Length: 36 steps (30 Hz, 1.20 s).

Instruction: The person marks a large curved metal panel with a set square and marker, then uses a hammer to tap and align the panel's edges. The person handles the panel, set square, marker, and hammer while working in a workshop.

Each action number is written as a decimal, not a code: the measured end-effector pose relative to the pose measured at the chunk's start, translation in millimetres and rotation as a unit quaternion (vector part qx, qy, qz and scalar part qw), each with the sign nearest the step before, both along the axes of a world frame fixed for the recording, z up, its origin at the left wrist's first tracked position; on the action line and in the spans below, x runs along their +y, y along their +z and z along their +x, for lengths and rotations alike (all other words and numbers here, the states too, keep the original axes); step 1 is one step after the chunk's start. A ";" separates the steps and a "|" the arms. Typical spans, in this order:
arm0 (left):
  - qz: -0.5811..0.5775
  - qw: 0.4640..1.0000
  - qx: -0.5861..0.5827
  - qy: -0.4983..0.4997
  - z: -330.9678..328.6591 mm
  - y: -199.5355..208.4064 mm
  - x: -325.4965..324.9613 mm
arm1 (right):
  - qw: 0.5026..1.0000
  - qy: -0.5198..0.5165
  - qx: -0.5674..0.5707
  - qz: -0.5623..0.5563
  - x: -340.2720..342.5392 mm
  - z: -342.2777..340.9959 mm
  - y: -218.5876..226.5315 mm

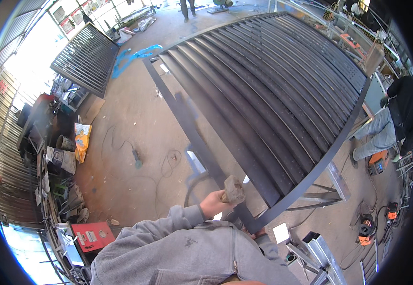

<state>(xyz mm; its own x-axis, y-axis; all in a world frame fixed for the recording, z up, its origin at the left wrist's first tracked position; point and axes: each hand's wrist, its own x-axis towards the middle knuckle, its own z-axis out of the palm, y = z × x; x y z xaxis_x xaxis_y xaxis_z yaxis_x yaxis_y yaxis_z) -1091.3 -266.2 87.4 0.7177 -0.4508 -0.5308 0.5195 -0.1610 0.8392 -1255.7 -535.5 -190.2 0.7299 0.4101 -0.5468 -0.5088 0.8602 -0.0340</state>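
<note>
My left hand (213,204) is closed around a hammer, whose blocky, worn, grey-brown head (234,190) stands up over the near end of a dark metal frame (206,154). Parallel dark slats (258,109) fill most of this large frame, which lies raised off the floor. A gap separates the left side bar from the nearest slat. Close against my body, my right hand (259,232) is at the frame's near corner. Its fingers are mostly hidden by the bar, so I cannot tell whether it grips anything.
A steel support (338,180) stands under the frame's right side. Another person (382,123) is at the right, near orange machines (365,230). A grinder (136,159) and cables lie on the floor. Metal tubes (321,254) are near right; a red box (92,236) sits left. Another slatted panel (85,59) stands far left.
</note>
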 end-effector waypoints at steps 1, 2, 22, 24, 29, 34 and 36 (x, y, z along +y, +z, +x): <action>-0.008 1.000 -0.017 -0.006 -2.2 -1.7 -0.9 | 1.000 0.000 0.002 -0.013 -0.2 1.9 -0.1; -0.016 0.999 -0.031 -0.012 -4.8 -3.5 -1.6 | 1.000 -0.001 0.007 -0.021 0.4 1.6 0.6; 0.029 0.987 -0.124 -0.100 -22.9 -3.2 -11.3 | 0.987 -0.013 0.067 -0.146 4.3 -9.6 1.7; 0.047 0.984 -0.133 -0.109 -22.8 -1.2 -11.8 | 0.984 -0.023 0.077 -0.160 5.2 -10.6 2.0; 0.048 0.981 -0.149 -0.118 -22.9 -1.6 -13.3 | 0.933 -0.043 0.142 -0.328 -5.8 -16.4 19.7; 0.007 0.984 -0.159 -0.075 -25.5 -5.5 -12.1 | 0.671 -0.156 0.136 -0.712 -31.5 -29.1 106.5; -0.004 0.990 -0.132 -0.053 -26.9 -5.6 -10.3 | 0.557 -0.127 0.014 -0.821 -27.1 -28.1 155.3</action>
